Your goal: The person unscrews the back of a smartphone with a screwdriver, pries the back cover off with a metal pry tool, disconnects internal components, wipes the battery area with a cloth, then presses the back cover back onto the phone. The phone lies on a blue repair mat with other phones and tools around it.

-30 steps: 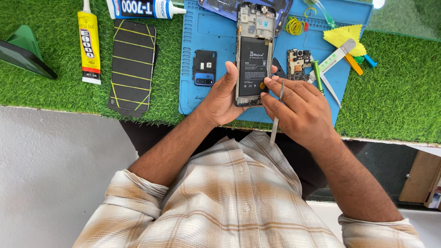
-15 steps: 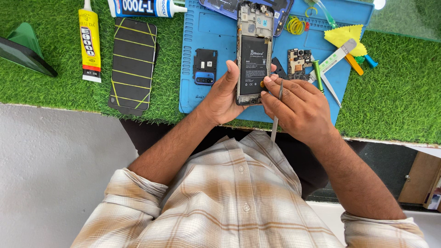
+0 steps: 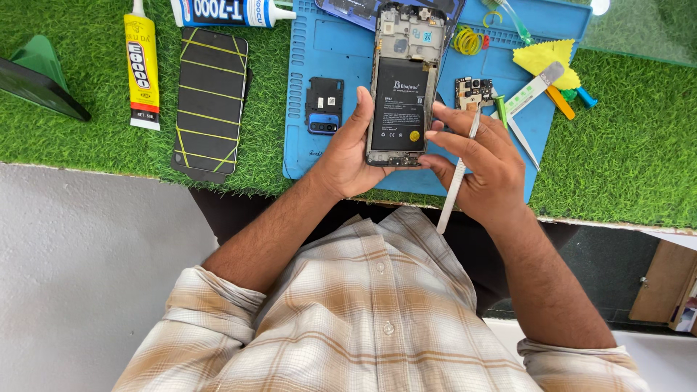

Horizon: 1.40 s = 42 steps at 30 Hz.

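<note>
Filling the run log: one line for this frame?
left hand: holds opened phone | right hand: holds metal tool | below: blue mat

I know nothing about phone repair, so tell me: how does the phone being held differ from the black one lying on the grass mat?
The opened phone is held by the left hand, its battery and inner parts showing. The black phone lies flat on the green mat, closed and untouched. Yellow bands wrap the black phone; the opened phone has none. They are of similar shape and length.

Right hand point(image 3: 483, 163) has eased off the phone point(image 3: 401, 87) — fingertips now beside it.
</note>
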{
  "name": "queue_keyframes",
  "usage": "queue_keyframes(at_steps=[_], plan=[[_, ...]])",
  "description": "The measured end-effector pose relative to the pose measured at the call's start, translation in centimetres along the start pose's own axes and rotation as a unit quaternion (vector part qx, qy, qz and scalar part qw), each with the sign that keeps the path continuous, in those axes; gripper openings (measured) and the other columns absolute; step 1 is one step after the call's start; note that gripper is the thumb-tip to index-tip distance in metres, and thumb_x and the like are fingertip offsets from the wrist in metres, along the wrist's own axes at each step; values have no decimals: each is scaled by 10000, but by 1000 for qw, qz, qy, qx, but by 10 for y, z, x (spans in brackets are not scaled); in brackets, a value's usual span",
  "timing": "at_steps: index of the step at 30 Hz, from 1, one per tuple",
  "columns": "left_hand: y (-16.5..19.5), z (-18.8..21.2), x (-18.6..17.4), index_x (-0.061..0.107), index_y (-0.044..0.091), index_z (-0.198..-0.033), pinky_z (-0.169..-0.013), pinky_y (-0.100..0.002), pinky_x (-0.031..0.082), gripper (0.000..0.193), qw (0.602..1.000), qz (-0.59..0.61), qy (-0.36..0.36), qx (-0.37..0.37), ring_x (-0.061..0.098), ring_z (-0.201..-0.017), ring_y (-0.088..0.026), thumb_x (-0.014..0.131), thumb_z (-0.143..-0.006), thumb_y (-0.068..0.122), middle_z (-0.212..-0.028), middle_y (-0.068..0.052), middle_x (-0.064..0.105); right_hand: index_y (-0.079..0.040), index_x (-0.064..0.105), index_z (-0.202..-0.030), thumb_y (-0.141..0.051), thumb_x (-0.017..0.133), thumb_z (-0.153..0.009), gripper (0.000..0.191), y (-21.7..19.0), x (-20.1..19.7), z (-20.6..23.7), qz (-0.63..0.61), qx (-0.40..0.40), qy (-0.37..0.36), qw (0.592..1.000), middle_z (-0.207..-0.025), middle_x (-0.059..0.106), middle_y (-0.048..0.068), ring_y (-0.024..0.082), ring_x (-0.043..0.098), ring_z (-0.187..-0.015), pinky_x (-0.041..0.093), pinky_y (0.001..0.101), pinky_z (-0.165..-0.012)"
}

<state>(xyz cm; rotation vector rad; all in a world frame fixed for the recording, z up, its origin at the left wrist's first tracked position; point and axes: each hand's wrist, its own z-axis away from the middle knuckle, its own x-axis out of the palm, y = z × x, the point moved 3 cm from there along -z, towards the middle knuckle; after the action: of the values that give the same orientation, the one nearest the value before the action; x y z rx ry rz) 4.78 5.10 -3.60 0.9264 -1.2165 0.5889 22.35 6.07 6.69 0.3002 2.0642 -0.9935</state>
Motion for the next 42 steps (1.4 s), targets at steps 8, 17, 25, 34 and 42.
queue_keyframes(at_steps=[8, 17, 25, 34, 42], plan=[[-2, 2, -1, 432, 66, -1596, -1044, -489, 580, 775, 1000, 24, -7, -9, 620, -1321, -276, 357, -1101, 657, -1506, -147, 588, -67, 673, -1285, -188, 925, -835, 529, 2, 11, 8, -6, 65, 20, 998, -1526, 575, 159, 319, 592, -1387, 493, 433, -1153], [2, 3, 6, 359, 59, -1627, -1127, -600, 543, 878, 1000, 19, -4, -21, 537, -1441, -310, 328, -1041, 712, -1533, -175, 527, -73, 585, -1462, -49, 873, -894, 637, 4, 28, 17, -200, 244, 58, 947, -1631, 499, 158, 201, 601, -1383, 551, 339, -1090], [6, 3, 15, 357, 17, -1636, -1198, -515, 498, 882, 1000, 6, -26, -3, 531, -1425, -300, 323, -1076, 698, -1535, -195, 512, -57, 480, -1571, -87, 775, -1009, 635, 9, 33, 24, -302, 220, 78, 924, -1632, 473, 138, 178, 603, -1326, 524, 345, -1161], [-2, 4, -16, 429, 103, -1499, -1245, -468, 430, 510, 995, 19, 3, 98, 532, -1428, -240, 619, -1108, 370, -1518, -110, 528, 33, 471, -1528, -124, 637, -1078, 505, 0, 56, 54, -487, 319, 212, 785, -1454, 608, 182, 228, 684, -1168, 589, 380, -1025], [7, 25, 12, 411, 180, -1574, -1273, -577, 351, 919, 987, -104, -53, 109, 487, -1472, -301, 750, -853, 637, -1560, -108, 506, 67, 536, -1510, 35, 682, -1054, 480, 18, 65, 49, -583, 289, 270, 710, -1211, 635, 85, 160, 634, -1096, 564, 326, -971]])
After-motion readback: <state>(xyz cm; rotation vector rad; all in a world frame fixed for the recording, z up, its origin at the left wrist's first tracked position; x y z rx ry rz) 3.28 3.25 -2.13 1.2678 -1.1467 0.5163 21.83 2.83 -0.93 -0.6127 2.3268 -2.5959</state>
